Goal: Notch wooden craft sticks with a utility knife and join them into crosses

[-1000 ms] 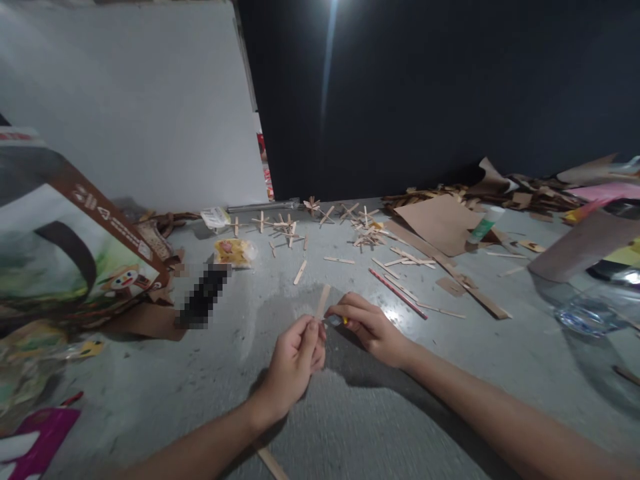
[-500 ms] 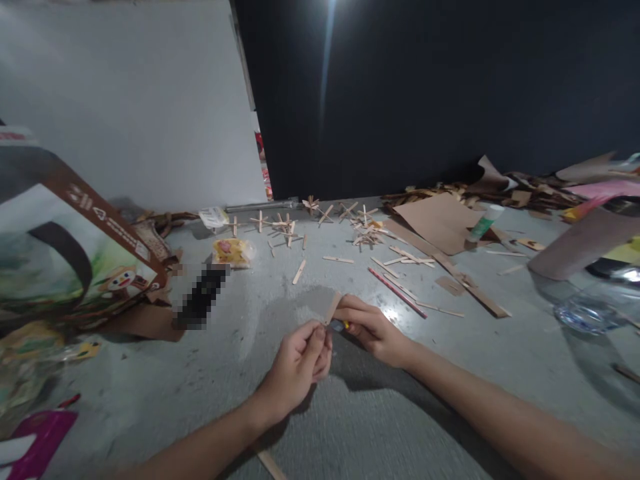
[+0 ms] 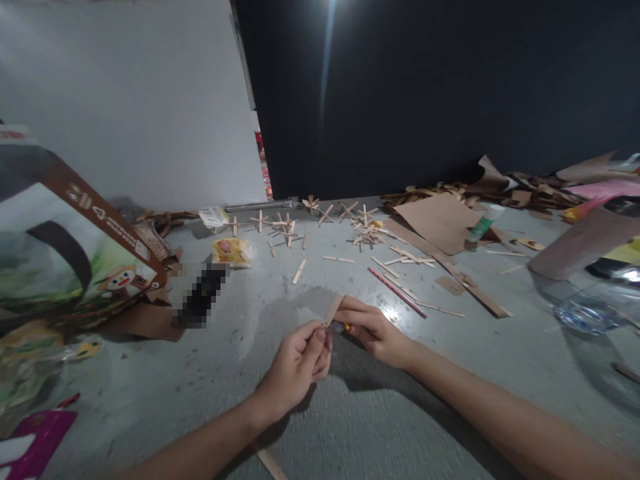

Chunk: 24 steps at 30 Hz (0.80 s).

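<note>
In the middle of the head view, a flat wooden craft stick [image 3: 334, 309] is tilted up between my two hands. My left hand [image 3: 299, 363] pinches its lower end between thumb and fingers. Close on the right, my right hand [image 3: 373, 330] has its fingers curled against the stick's upper part. A small yellow-ended object [image 3: 349, 327] shows inside those fingers; its kind is hidden. Beyond my hands, loose craft sticks [image 3: 339, 259] and a red patterned stick [image 3: 397, 293] lie on the grey tabletop [image 3: 270, 300].
Several crossed-stick pieces [image 3: 367, 233] stand along the back. A yellow packet [image 3: 233, 253] lies to their left, near a large printed carton [image 3: 107, 227]. Brown cardboard [image 3: 437, 223], a glue stick [image 3: 486, 223] and a clear plastic container [image 3: 590, 313] are on the right. A magenta object [image 3: 43, 440] lies front left.
</note>
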Tool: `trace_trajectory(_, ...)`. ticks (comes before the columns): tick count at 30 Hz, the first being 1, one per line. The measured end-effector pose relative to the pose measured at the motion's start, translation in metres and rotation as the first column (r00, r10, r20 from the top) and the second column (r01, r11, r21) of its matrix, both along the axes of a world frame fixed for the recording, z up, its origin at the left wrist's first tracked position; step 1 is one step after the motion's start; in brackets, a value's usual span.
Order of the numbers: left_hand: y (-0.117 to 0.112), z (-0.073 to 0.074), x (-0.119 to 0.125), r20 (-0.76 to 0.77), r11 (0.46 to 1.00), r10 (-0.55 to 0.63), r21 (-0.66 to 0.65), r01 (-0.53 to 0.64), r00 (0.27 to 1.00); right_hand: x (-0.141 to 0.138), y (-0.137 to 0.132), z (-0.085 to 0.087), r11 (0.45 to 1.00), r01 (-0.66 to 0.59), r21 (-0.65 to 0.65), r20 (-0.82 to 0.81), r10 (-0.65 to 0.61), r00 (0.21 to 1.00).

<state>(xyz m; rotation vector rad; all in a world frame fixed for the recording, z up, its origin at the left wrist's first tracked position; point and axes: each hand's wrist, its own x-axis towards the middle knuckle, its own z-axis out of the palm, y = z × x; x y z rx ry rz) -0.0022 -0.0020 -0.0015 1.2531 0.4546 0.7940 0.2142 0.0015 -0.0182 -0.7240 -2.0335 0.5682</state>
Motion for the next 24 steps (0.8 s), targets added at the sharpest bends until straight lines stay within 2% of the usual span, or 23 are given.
trace_trajectory(6, 0.0031, -0.0018, -0.002, -0.038, 0.999, 0.023, 0.03, -0.022, 0.999, 0.0003, 0.0018, -0.002, 1.0, 0.014, 0.004, 0.02, -0.014, 1.0)
trace_trajectory(12, 0.0045, -0.0025, -0.0007, -0.078, 0.999, 0.028, 0.048, -0.024, 0.997, -0.0017, -0.0006, 0.0033, 0.997, 0.045, 0.06, 0.037, -0.047, 0.998)
trace_trajectory(20, 0.0016, 0.0, 0.0004, -0.007, 0.999, 0.046, 0.026, -0.045, 0.999, -0.0005, 0.0038, -0.002, 0.996, 0.06, 0.069, 0.017, -0.062, 0.998)
trace_trajectory(24, 0.0024, -0.0004, 0.0005, -0.024, 0.999, 0.041, 0.024, -0.041, 0.999, -0.0013, 0.003, -0.0027, 0.996, 0.062, 0.06, 0.02, -0.063, 0.998)
